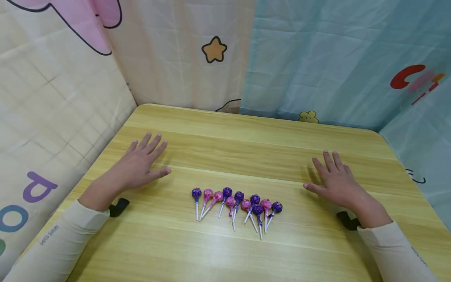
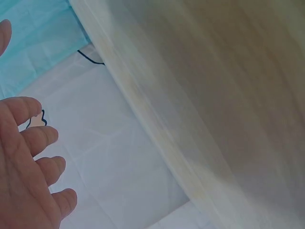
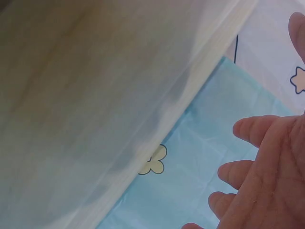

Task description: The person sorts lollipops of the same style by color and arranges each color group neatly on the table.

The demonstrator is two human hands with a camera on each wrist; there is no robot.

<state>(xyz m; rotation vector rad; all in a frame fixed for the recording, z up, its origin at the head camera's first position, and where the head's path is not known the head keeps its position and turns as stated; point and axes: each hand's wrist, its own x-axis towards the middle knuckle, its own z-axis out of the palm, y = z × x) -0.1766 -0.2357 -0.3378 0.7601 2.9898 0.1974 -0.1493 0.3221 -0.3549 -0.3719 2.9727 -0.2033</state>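
Note:
Several wrapped lollipops (image 1: 239,196) lie in a loose row across the middle of the table, some in purple wrappers and some in pink, their white sticks pointing toward the near edge. To their left, my left hand (image 1: 141,162) is held palm down over the table with its fingers spread. On the other side, my right hand (image 1: 334,182) also has its fingers spread, the thumb toward the lollipops. Both hands hold nothing and are apart from the candy. In the wrist views, the palms of the left hand (image 2: 21,167) and right hand (image 3: 271,176) show bare.
The light wood table (image 1: 225,152) has rounded far corners. Printed curtains (image 1: 176,51) hang behind it and along both sides. A black strap piece sits under each wrist, the left one (image 1: 119,207) and the right one (image 1: 348,221).

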